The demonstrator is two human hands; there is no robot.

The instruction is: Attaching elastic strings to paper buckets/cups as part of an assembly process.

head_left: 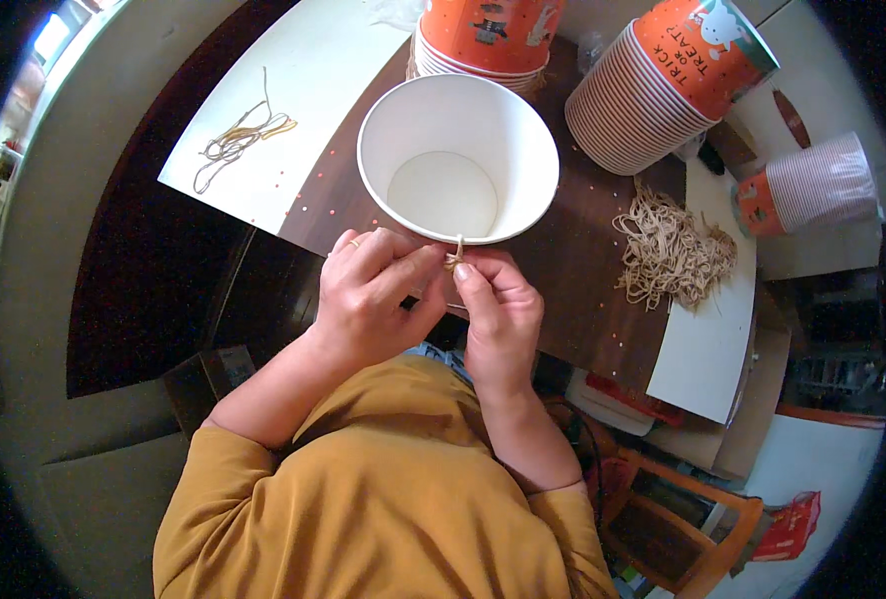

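Observation:
A large white-lined paper bucket (443,190) stands on the brown table, its open mouth facing up at me. At its near rim a beige cord (457,258) comes over the edge and is bunched or knotted between my fingertips. My left hand (378,290) has its fingers curled and pinched at the cord, just below the rim. My right hand (498,309) pinches the same cord between thumb and forefinger. The rest of the cord is hidden behind my hands.
A heap of beige cords (673,245) lies on the right, and a few loose strands (243,140) rest on white board at left. Stacked orange buckets (488,40) stand behind; another tall stack (653,95) leans at back right. A wooden chair (683,519) stands lower right.

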